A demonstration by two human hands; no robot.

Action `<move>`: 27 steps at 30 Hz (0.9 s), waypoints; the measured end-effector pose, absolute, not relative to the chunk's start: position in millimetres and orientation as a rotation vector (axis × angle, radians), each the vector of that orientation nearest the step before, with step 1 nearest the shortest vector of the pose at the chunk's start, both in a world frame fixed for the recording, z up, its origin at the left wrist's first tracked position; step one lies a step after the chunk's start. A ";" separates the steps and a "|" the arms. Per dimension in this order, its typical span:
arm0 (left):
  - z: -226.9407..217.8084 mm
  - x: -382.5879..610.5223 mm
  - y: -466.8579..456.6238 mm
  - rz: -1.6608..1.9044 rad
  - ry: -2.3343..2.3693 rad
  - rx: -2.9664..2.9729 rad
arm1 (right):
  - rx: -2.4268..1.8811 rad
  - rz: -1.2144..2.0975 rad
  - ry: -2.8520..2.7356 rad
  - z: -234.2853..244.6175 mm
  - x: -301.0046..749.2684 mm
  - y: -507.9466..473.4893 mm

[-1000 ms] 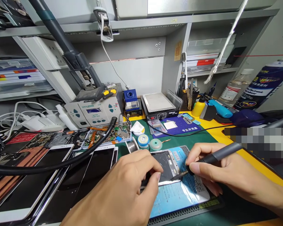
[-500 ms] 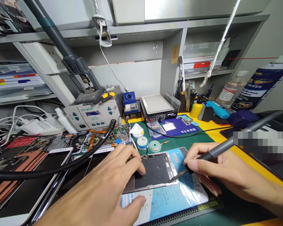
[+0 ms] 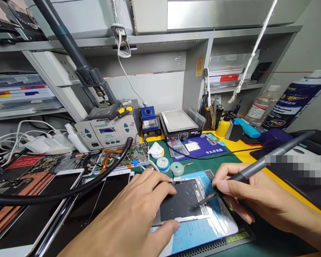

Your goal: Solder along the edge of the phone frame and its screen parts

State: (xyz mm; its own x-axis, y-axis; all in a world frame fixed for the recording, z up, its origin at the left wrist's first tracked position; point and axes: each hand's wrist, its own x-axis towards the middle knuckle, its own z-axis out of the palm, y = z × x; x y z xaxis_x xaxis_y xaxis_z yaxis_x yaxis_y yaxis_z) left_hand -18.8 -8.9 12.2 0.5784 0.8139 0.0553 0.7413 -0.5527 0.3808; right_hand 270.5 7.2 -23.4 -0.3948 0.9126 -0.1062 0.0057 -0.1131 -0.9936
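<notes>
Pinning the opened phone (image 3: 180, 203) flat, the left hand (image 3: 132, 221) clamps it between fingers and thumb on the blue sheet (image 3: 200, 232) at the tabletop's (image 3: 230, 161) front. The right hand (image 3: 256, 196) pinches a grey pen-shaped tool (image 3: 259, 165), tip touching the phone's right edge.

Ahead of me sit a grey soldering station (image 3: 107, 130), a hot plate (image 3: 179, 123) and a blue mat (image 3: 200, 146). A spray can (image 3: 294, 103) stands to my right, and stacked phones (image 3: 29, 210) lie to my left.
</notes>
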 end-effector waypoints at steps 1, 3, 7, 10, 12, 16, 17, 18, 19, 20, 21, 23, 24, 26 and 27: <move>10.3 -17.8 -8.1 0.338 1.262 2.524 | -1.070 1.594 -1.422 -21.1 270.2 6.4; 6.7 -16.7 -6.9 0.383 1.246 2.580 | -1.127 1.570 -1.382 -16.1 269.4 4.4; 1.0 -14.6 -6.9 0.505 1.226 2.681 | -1.189 1.525 -1.324 -13.0 270.5 1.8; -2.4 -12.6 -7.1 0.576 1.214 2.746 | -1.110 1.522 -1.356 -18.8 276.8 2.0; -4.5 -11.9 -5.8 0.636 1.215 2.772 | -1.077 1.500 -1.370 -22.7 281.8 1.4; -6.7 -12.0 -1.3 0.691 1.190 2.819 | -1.078 1.322 -1.485 -20.7 283.7 -2.4; -6.6 -12.2 -0.5 0.698 1.186 2.828 | -1.084 1.216 -1.560 -18.2 281.8 -3.6; -6.3 -12.5 0.1 0.711 1.184 2.835 | -1.074 1.086 -1.643 -15.5 279.3 -4.8; -5.8 -13.0 0.5 0.727 1.179 2.841 | -1.054 0.938 -1.717 -13.0 276.3 -6.0; -5.3 -13.7 0.7 0.764 1.172 2.848 | -1.025 0.790 -1.776 -11.0 273.2 -7.3; -4.9 -14.6 0.9 0.789 1.166 2.848 | -0.991 0.666 -1.813 -9.9 270.3 -8.6; -5.6 -16.8 1.4 0.806 1.162 2.834 | -0.931 0.515 -1.835 -10.5 266.0 -11.4; -6.9 -17.9 1.7 0.807 1.162 2.822 | -0.910 0.484 -1.843 -12.1 264.8 -12.9; -11.9 -19.8 2.4 0.820 1.174 2.776 | -0.879 0.454 -1.880 -16.3 264.4 -15.9; -15.2 -20.5 2.7 0.822 1.183 2.749 | -0.865 0.447 -1.909 -18.3 264.8 -17.3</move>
State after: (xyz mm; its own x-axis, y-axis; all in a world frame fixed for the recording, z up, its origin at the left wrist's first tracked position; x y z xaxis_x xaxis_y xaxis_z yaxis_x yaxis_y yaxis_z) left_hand -20.5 2.7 -15.2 0.5693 0.6852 0.4543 0.6651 -0.7087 0.2354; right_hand 264.8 -17.3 -18.3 -0.2901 0.7298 0.6190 0.3789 0.6816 -0.6260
